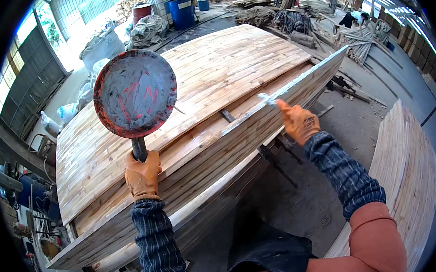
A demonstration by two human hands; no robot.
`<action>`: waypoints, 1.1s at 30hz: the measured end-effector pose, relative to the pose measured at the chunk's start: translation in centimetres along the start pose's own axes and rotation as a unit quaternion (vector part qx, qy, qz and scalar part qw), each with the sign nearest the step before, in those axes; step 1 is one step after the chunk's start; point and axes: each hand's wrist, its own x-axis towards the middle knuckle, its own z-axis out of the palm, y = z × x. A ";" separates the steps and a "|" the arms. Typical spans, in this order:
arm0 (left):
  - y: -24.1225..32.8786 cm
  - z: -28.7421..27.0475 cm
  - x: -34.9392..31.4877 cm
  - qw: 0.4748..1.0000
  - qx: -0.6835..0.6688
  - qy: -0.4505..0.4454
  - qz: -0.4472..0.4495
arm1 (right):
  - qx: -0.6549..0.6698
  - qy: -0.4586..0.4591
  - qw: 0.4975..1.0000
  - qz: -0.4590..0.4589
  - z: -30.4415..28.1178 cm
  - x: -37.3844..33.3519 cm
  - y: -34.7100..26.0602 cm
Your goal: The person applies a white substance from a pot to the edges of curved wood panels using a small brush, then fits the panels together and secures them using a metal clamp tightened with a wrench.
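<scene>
My left hand (143, 175), in an orange glove, is closed round the dark handle of a round frying pan (136, 92). The pan's grey face carries red streaks and points toward me. My right hand (299, 122), gloved alike, is closed on a small tool with a white-coated tip (267, 99); its kind is hard to make out. That tip is at the top edge of a long wooden panel (250, 141) standing on its side. A white, wet-looking coat runs along this edge toward the far end. Behind it lies a wide, flat panel of joined strips (218, 60).
Dark metal clamp bars (276, 164) jut from beneath the standing panel toward me. More panels (402, 169) are stacked at right. Blue drums (181, 12), white sacks (103, 44) and wood piles stand farther back. Another person (355, 18) bends over at the far right.
</scene>
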 end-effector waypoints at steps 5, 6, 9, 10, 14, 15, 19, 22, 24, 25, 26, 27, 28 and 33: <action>-0.7 0.3 -0.3 1.000 0.021 0.003 -0.019 | 0.331 0.126 0.935 -0.004 0.0 -1.5 1.6; 0.1 -0.5 -0.2 0.998 0.059 0.014 -0.035 | 0.517 -0.017 0.848 0.117 -3.0 -2.7 -2.8; 0.0 -1.6 0.4 0.997 0.070 0.024 -0.009 | 0.669 -0.149 0.715 0.135 -3.3 -3.0 -7.2; -0.1 -1.4 0.4 0.998 0.052 0.025 -0.005 | 0.664 -0.171 0.714 0.141 -3.0 -2.9 -6.7; -0.1 -0.1 -0.2 0.999 0.013 0.027 -0.012 | 0.621 -0.160 0.742 0.193 -0.9 0.1 -0.9; 0.0 -0.3 -0.1 0.999 0.020 0.027 -0.010 | 0.607 -0.141 0.752 0.212 -1.1 0.8 0.3; -0.4 -0.4 0.3 0.999 0.016 0.027 0.009 | 0.567 -0.097 0.769 0.279 -2.4 2.8 4.3; -0.4 -0.4 0.4 0.999 0.030 0.038 0.011 | 0.553 -0.102 0.790 0.245 -2.2 2.1 2.8; -0.4 -0.3 0.2 0.997 0.059 0.047 0.021 | 0.564 -0.124 0.788 0.212 -1.7 0.7 0.1; -0.5 -0.4 0.2 0.998 0.053 0.038 0.018 | 0.581 -0.141 0.775 0.202 -1.9 -0.5 -1.5; -0.5 -0.6 0.2 0.998 0.049 0.029 0.015 | 0.583 -0.159 0.774 0.189 -2.2 -1.3 -3.3; -0.6 -0.8 0.2 0.999 0.047 0.022 0.012 | 0.585 -0.180 0.771 0.174 -2.5 -2.1 -5.1; -0.6 -0.9 0.4 0.999 0.040 0.014 0.006 | 0.597 -0.203 0.759 0.165 -3.0 -2.6 -6.8; 0.6 -1.1 -0.4 0.996 0.084 0.030 0.002 | 0.635 -0.275 0.715 0.097 -2.6 -5.9 -11.9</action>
